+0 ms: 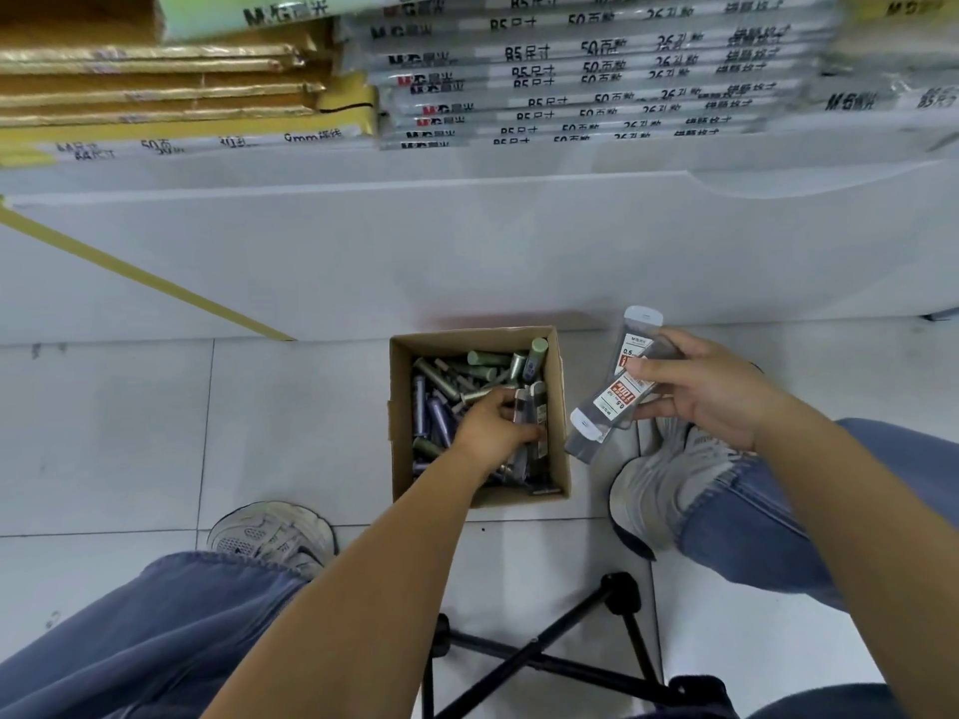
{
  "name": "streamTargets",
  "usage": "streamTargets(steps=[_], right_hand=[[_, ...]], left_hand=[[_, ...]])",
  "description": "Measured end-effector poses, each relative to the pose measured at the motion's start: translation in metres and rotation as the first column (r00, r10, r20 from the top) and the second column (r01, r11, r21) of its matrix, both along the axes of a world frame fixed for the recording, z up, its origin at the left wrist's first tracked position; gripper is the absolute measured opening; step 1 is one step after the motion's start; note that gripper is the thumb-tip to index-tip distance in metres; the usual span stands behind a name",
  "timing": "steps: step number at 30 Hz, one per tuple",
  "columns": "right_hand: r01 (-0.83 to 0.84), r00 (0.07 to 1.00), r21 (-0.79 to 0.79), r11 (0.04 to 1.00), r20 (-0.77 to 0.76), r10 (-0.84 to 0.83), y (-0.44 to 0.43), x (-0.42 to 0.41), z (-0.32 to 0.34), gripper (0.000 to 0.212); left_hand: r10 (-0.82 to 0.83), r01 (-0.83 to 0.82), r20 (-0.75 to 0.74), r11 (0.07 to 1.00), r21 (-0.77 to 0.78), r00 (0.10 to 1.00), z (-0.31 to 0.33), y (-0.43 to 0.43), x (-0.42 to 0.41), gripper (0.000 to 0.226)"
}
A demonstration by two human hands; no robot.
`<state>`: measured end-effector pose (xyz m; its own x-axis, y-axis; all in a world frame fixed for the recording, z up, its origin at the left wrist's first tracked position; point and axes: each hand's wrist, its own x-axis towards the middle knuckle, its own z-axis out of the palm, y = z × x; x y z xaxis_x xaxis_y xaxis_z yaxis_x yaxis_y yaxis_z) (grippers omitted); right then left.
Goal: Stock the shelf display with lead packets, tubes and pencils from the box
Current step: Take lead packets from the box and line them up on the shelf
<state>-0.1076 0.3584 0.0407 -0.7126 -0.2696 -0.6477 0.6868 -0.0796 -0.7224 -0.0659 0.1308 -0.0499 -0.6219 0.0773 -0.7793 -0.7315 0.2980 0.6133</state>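
Observation:
A small open cardboard box [558, 402] stands on the floor tiles in front of me, filled with several green and purple tubes [456, 378] and flat lead packets. My left hand [495, 420] reaches down into the box and grips a packet [534, 407] near the right wall. To the right of the box, my right hand [706, 389] holds a small fan of clear lead packets [617, 391] with white and red labels, thumb across their front.
A white shelf base [467, 251] rises just behind the box, with stacked wrapped notebooks [571, 75] on the shelf above. My shoes [654, 485] and jeans flank the box. Black folding stool legs [545, 651] stand below me.

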Motion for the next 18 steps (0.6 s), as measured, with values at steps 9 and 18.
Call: streamTargets(steps=[9, 18], right_hand=[[0.043, 0.999, -0.003, 0.999, -0.005, -0.043, 0.004, -0.004, 0.001, 0.035], [0.046, 0.999, 0.015, 0.999, -0.005, -0.046, 0.001, -0.002, 0.001, 0.042]], left_hand=[[0.068, -0.075, 0.049, 0.981, 0.178, 0.996, 0.014, -0.033, -0.005, 0.037], [0.059, -0.088, 0.135, 0.97, 0.225, 0.989, 0.017, -0.052, 0.005, 0.043]])
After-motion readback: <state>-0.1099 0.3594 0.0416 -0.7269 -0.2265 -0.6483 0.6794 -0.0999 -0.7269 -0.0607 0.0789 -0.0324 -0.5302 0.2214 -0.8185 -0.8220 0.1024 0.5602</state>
